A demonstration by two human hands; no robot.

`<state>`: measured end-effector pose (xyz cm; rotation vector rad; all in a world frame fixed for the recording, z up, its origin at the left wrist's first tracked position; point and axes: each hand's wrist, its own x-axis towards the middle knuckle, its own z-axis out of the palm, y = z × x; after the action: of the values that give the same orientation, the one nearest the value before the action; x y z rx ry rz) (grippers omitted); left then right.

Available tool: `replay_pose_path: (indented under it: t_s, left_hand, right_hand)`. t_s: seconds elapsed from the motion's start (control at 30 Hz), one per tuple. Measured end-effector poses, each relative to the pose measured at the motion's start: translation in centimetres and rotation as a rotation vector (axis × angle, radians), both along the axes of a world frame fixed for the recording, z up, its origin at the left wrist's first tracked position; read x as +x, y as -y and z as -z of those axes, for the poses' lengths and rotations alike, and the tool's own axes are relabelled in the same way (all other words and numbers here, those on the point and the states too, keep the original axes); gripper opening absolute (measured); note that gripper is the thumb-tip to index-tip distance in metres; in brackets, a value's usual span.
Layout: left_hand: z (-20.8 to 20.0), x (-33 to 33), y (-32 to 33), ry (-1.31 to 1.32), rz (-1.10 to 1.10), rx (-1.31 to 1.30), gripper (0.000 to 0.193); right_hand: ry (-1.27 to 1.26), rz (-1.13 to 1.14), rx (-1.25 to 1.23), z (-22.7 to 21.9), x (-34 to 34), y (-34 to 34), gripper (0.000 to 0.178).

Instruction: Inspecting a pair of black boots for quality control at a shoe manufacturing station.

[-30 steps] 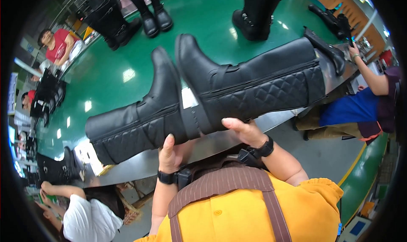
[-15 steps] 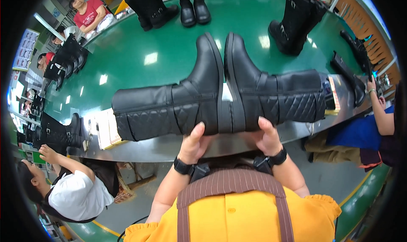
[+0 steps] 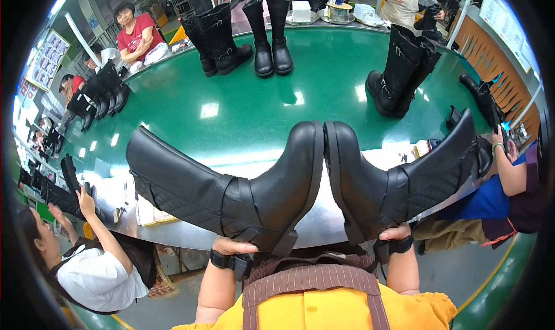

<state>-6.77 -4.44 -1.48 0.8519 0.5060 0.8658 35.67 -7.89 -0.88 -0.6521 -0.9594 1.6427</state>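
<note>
Two tall black boots lie on their sides in front of me, soles facing each other. Their toes touch at the top, while the heels stand apart. At the heel of the left boot point(image 3: 272, 185) is my left hand point(image 3: 234, 245), its thumb pressed along the leather and its other fingers hidden underneath. My right hand point(image 3: 395, 231) grips the right boot point(image 3: 370, 185) near its heel, likewise with mostly the thumb showing. The left shaft, with quilting and straps, points left and up; the right shaft slants up to the right.
A green-topped table point(image 3: 243, 104) with a metal edge spreads before me. Black boot pairs stand at the far middle point(image 3: 269, 46) and far right point(image 3: 399, 75). Co-workers sit at left point(image 3: 98, 266) and right point(image 3: 514, 174), handling boots. Papers point(image 3: 151, 211) lie beside the left shaft.
Both boots have come up closer and tilted, their heels parting while the toes meet. My hands have moved lower and farther apart. More of the table's far side shows.
</note>
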Motion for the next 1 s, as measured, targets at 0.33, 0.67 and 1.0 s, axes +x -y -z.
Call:
replay_pose_path:
  t_s: [0.33,0.67,1.0]
  left_hand:
    - [1.3,4.1,-2.4,-0.330,-0.243,0.053,0.058]
    - [1.6,12.2,-4.9,-0.328,-0.507,0.254,0.062]
    - [-2.7,13.1,-3.1,-0.498,-0.576,0.571,0.076]
  right_hand:
    - [0.691,0.299,0.347,-0.1,-4.7,-3.1,0.053]
    - [0.902,0.574,0.684,-1.2,-11.9,-8.1,0.094]
    - [0.083,0.131,0.066,-3.5,-7.7,-11.5,0.056]
